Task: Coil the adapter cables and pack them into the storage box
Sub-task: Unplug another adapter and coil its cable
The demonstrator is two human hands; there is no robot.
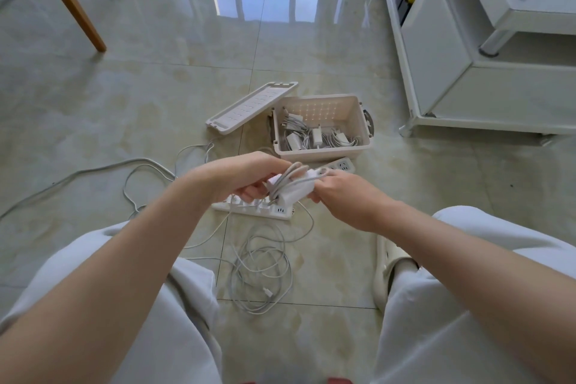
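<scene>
The task is sitting partway done. The left hand (246,179) is gripping a white block adapter (296,189) with its pale cable looped around it, and the right hand (339,196) is pinching the bundle's other end. At one o'clock of the hands, the open beige plastic storage box (322,154) is already holding several coiled adapters (318,135). At six o'clock, loose white cables (261,268) are lying tangled on the floor, waiting for coiling.
</scene>
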